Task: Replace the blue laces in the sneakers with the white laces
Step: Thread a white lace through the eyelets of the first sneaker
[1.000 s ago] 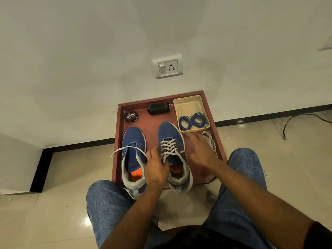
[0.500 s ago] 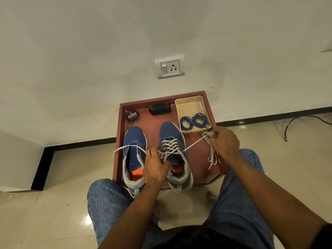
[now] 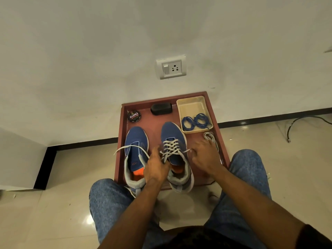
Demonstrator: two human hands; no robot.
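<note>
Left hand (image 3: 156, 169) pinches the white lace (image 3: 170, 146) at the right sneaker (image 3: 175, 155), anchoring it. Right hand (image 3: 204, 157): blurred, grip state unreadable.

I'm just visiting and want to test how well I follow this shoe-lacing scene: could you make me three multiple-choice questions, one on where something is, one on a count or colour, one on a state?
1. Where are the blue laces?
A. In the beige tray
B. In the left shoe
C. On the floor

2. How many shoes stand on the red board?
A. One
B. Two
C. Three

3. What state is the right shoe in?
A. No laces
B. Blue laces
C. White lace criss-crossed through its eyelets

Answers:
1. A, the blue laces lie coiled at the tray's near end.
2. B, the left shoe and right shoe stand side by side.
3. C, white lace crosses its front in several rows.
</note>
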